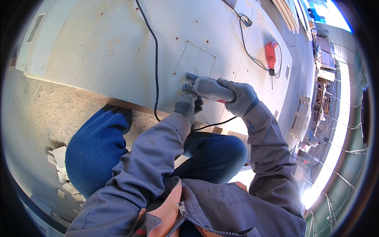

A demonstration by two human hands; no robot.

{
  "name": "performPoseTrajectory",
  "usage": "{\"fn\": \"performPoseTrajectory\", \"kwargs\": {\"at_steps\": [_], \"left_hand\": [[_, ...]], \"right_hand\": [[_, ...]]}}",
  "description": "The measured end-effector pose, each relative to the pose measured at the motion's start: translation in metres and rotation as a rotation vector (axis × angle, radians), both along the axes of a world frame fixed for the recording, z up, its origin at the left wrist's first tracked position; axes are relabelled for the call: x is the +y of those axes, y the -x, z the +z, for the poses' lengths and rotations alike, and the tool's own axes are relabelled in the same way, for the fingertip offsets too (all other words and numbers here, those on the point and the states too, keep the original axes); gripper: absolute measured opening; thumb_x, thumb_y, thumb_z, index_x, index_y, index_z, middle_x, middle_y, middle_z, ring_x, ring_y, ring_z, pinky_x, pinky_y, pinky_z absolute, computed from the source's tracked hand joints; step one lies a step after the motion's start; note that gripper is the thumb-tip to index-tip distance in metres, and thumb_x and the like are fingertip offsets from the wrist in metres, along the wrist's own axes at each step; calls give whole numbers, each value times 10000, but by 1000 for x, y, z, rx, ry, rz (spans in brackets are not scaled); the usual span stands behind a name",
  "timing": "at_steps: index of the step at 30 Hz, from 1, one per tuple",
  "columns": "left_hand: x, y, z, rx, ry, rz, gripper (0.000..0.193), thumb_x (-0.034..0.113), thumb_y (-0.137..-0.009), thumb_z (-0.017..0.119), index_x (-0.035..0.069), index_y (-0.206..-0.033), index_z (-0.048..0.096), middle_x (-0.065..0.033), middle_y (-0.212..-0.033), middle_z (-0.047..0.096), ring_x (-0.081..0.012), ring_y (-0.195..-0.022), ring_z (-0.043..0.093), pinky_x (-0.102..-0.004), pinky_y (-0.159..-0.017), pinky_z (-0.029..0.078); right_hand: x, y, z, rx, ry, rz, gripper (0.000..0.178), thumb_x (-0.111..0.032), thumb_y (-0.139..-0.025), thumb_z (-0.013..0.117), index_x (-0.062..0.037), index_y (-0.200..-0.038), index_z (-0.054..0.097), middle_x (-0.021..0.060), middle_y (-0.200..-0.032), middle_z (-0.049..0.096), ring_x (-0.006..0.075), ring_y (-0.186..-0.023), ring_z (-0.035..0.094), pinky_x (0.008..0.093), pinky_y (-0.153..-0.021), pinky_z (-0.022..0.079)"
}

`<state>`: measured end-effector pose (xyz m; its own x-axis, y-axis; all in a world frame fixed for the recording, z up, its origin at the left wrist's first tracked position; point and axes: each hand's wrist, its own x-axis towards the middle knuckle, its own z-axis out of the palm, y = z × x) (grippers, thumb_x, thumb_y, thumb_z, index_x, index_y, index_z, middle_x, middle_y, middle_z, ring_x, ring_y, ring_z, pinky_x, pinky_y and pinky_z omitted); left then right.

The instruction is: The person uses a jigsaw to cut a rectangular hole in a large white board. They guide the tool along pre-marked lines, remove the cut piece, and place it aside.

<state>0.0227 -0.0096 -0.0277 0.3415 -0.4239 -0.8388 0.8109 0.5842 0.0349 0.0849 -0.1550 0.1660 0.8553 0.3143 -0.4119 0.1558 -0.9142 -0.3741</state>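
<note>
My right hand, in a grey knit glove, is wrapped round the grey body of a jigsaw. The saw lies at a slant, with its forked metal shoe pointing left over a large pale board. Close below the shoe is my left hand, gloved too, its dark-coated fingers curled in near the board's front edge. Whatever those fingers may hold is hidden. A square outline with one corner near the saw is marked or cut on the board.
A red drill with a long bit lies on the board at the right. One black cable crosses the board; another runs by the drill. Offcuts litter the floor at left. My knees are beneath the board's edge.
</note>
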Motion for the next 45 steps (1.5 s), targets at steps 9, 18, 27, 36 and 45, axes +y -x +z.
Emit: {"fn": "performPoseTrajectory", "kwargs": {"at_steps": [9,18,27,36,45], "left_hand": [[4,-3,1,3,-24,3,209,158,-938,618,30,-1101,650,-134,-920,713,-263,-814,703,-403,-670,596],[9,-4,3,-20,-38,24,220,177,-941,613,31,-1103,640,-137,-915,707,-259,-795,691,-397,-676,595],[15,-10,14,-8,-87,24,228,171,-933,611,21,-1100,647,-138,-929,704,-260,-812,687,-398,-702,596],[20,-10,8,-16,-83,38,230,165,-932,609,11,-1099,645,-147,-943,704,-273,-836,689,-405,-724,588],[24,-13,9,-11,-79,58,216,152,-935,600,8,-1089,647,-142,-943,704,-273,-830,688,-401,-715,587]], "right_hand": [[5,-1,-1,27,11,-34,646,37,-675,711,-62,-1311,649,216,-1100,727,321,-1036,726,363,-918,572],[9,-3,-1,-19,23,14,591,-66,-725,700,-108,-1312,642,202,-1060,715,365,-966,703,397,-857,573],[14,-4,-5,-1,4,-11,616,-55,-717,704,-97,-1327,630,206,-1085,712,363,-990,702,396,-877,569],[18,-8,-6,28,25,-10,648,-48,-701,707,-107,-1340,623,205,-1092,711,361,-995,701,396,-885,568],[21,-9,-9,24,5,-14,673,-30,-687,699,-102,-1350,615,202,-1104,711,358,-1012,700,388,-894,566]]}}
